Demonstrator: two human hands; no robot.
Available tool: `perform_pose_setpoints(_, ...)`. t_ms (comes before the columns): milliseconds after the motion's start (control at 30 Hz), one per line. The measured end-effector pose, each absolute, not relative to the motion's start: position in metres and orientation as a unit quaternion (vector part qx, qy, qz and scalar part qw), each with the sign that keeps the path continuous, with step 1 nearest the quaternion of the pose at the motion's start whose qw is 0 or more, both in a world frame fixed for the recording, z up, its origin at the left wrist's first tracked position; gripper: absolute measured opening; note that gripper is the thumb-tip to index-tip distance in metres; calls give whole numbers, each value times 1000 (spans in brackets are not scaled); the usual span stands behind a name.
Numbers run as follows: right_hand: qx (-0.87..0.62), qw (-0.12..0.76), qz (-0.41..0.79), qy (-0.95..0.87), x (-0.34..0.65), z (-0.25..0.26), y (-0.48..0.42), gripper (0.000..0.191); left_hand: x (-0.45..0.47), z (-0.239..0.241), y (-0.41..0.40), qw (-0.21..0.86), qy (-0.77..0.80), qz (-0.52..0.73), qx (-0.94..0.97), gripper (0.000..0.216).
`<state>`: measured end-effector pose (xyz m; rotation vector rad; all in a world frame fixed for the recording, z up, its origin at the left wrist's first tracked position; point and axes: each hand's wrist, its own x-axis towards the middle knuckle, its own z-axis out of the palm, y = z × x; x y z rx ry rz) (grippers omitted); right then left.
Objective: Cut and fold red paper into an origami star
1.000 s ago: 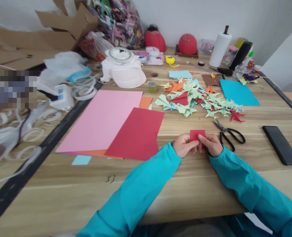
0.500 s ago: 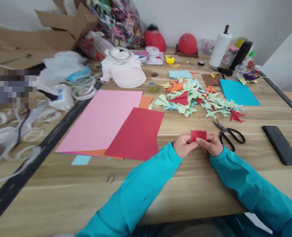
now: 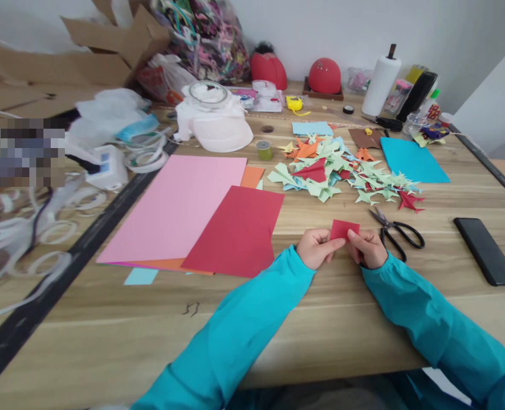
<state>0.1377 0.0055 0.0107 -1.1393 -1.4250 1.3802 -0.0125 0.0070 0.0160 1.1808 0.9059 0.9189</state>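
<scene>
Both hands pinch a small red paper piece point(image 3: 343, 228) just above the wooden table point(image 3: 107, 330). My left hand point(image 3: 316, 249) grips its lower left edge with closed fingers. My right hand point(image 3: 369, 248) grips its lower right edge, fingers curled. Both arms wear teal sleeves. Black scissors point(image 3: 395, 229) lie on the table right beside my right hand. A large red sheet point(image 3: 237, 230) lies to the left of my left hand, overlapping a pink sheet point(image 3: 179, 205).
A pile of folded paper shapes point(image 3: 338, 171) lies beyond my hands, with a blue sheet point(image 3: 412, 159) to its right. A black phone point(image 3: 487, 250) rests at the right. Paper towel roll point(image 3: 379, 85), red domes point(image 3: 324, 76), white tape rolls point(image 3: 143, 156) and cardboard point(image 3: 85, 51) crowd the back and left.
The red piece has tilted slightly and risen a little between my fingers; my hands shifted their pinch along its lower edge. Nothing else has moved.
</scene>
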Motion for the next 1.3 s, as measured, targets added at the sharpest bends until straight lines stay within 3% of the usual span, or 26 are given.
perform_pose_setpoints(300, -453, 405, 565, -558, 138, 10, 4, 58, -14, 17, 11, 640, 395, 439, 492, 47)
perform_pose_setpoints(500, -455, 440, 593, -497, 138, 8, 7, 37, -15, 19, 8, 648, 386, 399, 521, 46)
perform_pose_setpoints(767, -479, 467, 579, -465, 134, 9, 7, 38, -11, 3, 15, 651, 390, 513, 401, 48)
perform_pose_setpoints(967, -480, 495, 554, -467, 133, 3, 9, 36, -10, 10, 17, 687, 359, 551, 309, 39)
perform_pose_setpoints(1167, -461, 467, 543, -523, 134, 5, 6, 33, -10, 11, 16, 682, 384, 541, 308, 35)
perform_pose_setpoints(1300, -466, 505, 506, -521, 131, 9, 4, 28, -10, 9, 17, 684, 378, 540, 312, 32)
